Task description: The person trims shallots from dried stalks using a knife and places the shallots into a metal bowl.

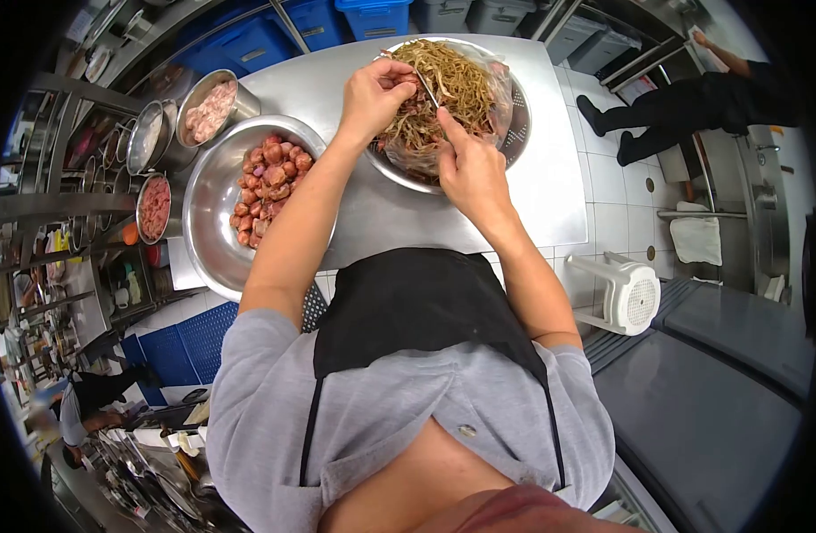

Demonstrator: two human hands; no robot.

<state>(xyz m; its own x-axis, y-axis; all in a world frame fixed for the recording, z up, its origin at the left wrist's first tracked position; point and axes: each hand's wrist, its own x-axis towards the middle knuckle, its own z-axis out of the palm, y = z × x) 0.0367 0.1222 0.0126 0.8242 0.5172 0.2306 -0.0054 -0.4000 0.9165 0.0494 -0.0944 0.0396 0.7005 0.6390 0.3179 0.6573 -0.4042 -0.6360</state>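
Over a metal colander (520, 115) heaped with dry brown stalks (457, 75), my right hand (473, 169) grips a small knife (426, 89), its blade pointing up and left. My left hand (372, 99) pinches a small reddish shallot (409, 81) at the heap's left side, close to the blade. Clear plastic (498, 96) lies around the stalks. Left of the colander, partly behind my left forearm, a wide steel bowl (205, 186) holds several reddish-brown shallots (272, 169).
Pots of pale meat (210, 111) and pink meat (155, 206) stand left of the bowl. Blue bins (377, 18) line the steel table's (381, 222) far side. A white stool (637, 299) is at right. One person (692, 111) stands upper right, another (97, 395) lower left.
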